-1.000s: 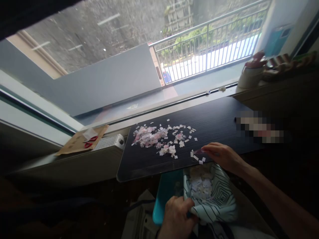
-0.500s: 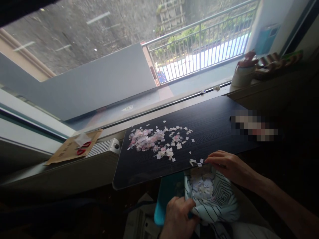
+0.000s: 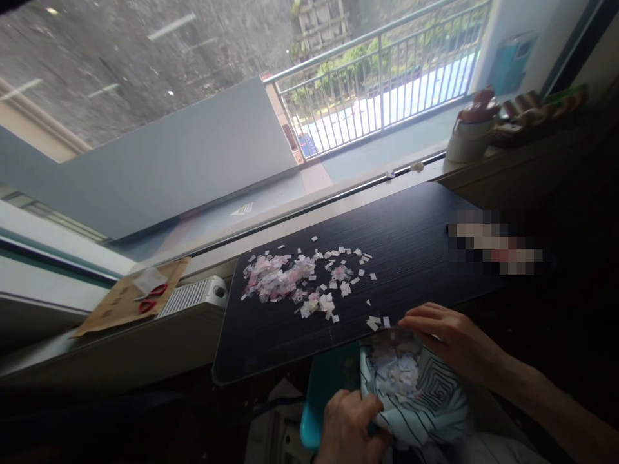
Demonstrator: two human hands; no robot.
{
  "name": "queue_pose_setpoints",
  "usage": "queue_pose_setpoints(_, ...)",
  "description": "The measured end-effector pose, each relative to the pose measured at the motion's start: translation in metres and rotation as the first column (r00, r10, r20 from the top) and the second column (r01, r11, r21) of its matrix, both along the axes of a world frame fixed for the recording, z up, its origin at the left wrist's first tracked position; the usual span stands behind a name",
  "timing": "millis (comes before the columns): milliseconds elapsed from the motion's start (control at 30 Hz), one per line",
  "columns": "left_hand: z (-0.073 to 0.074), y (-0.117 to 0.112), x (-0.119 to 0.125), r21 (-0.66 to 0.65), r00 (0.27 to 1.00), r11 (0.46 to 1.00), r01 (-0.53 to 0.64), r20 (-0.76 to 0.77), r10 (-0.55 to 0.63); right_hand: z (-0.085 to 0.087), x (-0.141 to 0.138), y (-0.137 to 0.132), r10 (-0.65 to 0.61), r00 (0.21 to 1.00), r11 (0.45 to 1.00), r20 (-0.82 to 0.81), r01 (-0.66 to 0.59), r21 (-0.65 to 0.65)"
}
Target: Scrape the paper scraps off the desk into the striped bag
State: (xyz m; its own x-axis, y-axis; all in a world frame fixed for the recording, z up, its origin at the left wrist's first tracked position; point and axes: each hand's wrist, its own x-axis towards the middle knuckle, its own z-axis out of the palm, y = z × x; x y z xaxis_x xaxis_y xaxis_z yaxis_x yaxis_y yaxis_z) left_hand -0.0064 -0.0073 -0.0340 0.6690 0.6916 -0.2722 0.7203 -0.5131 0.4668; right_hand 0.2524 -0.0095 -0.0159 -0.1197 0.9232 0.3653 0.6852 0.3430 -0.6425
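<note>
A pale cloth bag (image 3: 440,412) with black line patterns gapes below the front edge of the dark table (image 3: 411,225). Inside it lie many small paper scraps (image 3: 399,374). My left hand (image 3: 353,422) is closed on the bag's near-left rim. Fingers stretched flat, my right hand (image 3: 447,332) is at the table's edge above the bag's opening. A few white paper pieces (image 3: 374,322) lie just left of its fingertips. Farther left on the table spreads a pile of paper scraps (image 3: 280,277), white and pinkish.
A teal plastic container (image 3: 322,399) is left of the bag, under the table edge. Red-handled scissors (image 3: 152,299) rest on brown paper (image 3: 109,306) by the window, beside a white radiator (image 3: 193,296). A white pot (image 3: 469,138) stands on the sill at right.
My right hand has shifted slightly down along the table edge, and fewer scraps lie by its fingertips. My left hand keeps its hold on the rim. The whole view has shifted slightly.
</note>
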Motion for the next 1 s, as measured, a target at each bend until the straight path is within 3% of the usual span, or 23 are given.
queue_pose_setpoints(233,0.004,0.005,0.004,0.005,0.998,1.0,0.005,-0.069,-0.005,-0.011,-0.008,0.055,-0.02,0.999,0.998,0.036,0.018,0.061)
queue_pose_setpoints(400,0.004,-0.001,0.003,0.022,0.997,1.0,-0.009,-0.071,0.011,-0.017,-0.013,0.032,0.075,0.997,0.995,0.009,-0.076,0.067)
queue_pose_setpoints(633,0.008,0.001,0.005,0.017,0.999,1.0,0.011,-0.044,-0.01,-0.006,-0.009,-0.009,0.156,0.988,0.986,-0.004,-0.156,0.052)
queue_pose_setpoints(900,0.015,-0.002,0.014,0.024,0.999,1.0,0.015,-0.046,-0.014,-0.008,-0.008,0.009,0.073,0.997,0.993,-0.015,-0.071,0.098)
queue_pose_setpoints(1000,0.018,-0.005,0.016,0.026,0.999,0.999,0.02,-0.045,-0.019,-0.008,-0.006,0.008,0.107,0.994,0.993,-0.001,-0.107,0.054)
